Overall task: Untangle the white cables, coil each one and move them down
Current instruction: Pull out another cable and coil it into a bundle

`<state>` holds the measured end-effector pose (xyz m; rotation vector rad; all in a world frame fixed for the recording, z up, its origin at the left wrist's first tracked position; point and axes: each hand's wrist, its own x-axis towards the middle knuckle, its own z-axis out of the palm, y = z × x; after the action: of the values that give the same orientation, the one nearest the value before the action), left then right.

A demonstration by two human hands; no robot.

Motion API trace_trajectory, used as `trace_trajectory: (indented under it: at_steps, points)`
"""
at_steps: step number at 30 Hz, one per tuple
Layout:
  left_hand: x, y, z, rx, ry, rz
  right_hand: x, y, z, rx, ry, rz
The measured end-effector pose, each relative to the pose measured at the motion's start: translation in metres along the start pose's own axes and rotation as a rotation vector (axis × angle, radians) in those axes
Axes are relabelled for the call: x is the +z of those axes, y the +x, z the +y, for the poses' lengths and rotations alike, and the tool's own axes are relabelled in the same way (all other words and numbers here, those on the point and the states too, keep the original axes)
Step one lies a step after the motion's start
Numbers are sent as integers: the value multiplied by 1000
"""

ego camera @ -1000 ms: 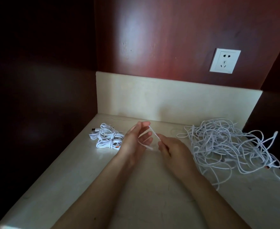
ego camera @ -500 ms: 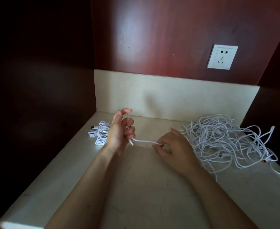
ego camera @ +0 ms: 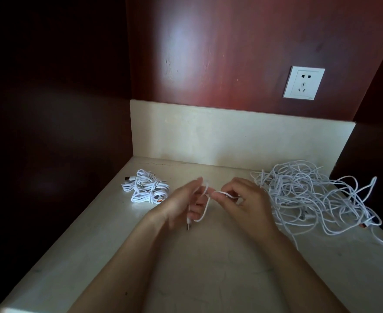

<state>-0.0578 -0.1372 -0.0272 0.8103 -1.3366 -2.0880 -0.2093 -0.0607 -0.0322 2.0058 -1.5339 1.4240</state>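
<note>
Pale tabletop [ego camera: 208, 267], red wall [ego camera: 231, 53]. Since a moment ago, closed the gap: left hand [ego camera: 181, 206] curled round a new loop of white cable [ego camera: 207, 206], right hand [ego camera: 238, 204] pinching its strand. Coiling begun; tangle [ego camera: 310, 195] waiting right.

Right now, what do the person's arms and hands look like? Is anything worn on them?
Both are bare. The left hand and right hand have no gloves, and I see no rings. The left forearm and right forearm show no sleeves, watch or bracelet down to the picture's edge. The light is dim, so a thin ring could be missed.
</note>
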Motion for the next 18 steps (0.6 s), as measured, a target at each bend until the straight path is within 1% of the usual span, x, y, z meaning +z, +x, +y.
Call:
trace_trajectory:
  at_steps: [2, 4, 7, 10, 12, 13, 14, 15, 18]
  points:
    - [6, -1, -5, -10, 142, -14, 1, -1, -3, 70, 116, -29]
    - [10, -2, -6, -34, 220, -61, 3, -3, -5, 109, 192, -66]
    - [12, -7, -3, -162, 282, -161, 9, -5, -4, 165, 242, -75]
    - [12, -11, 0, -233, 266, -268, 13, -5, -4, 279, 432, -61]
    - [12, -12, 1, -250, 197, -300, 14, -5, -2, 294, 459, -54]
    - [13, -12, 1, -237, 209, -295, 15, -5, -2, 295, 465, -52]
    - [13, -12, -1, -188, 269, -275, 15, -5, -1, 296, 468, -45]
    - [14, -13, -2, -101, 370, -243, 16, -5, 0, 295, 463, -36]
    - [16, -12, -7, 248, 686, -92, 18, -8, 5, 293, 385, -26]
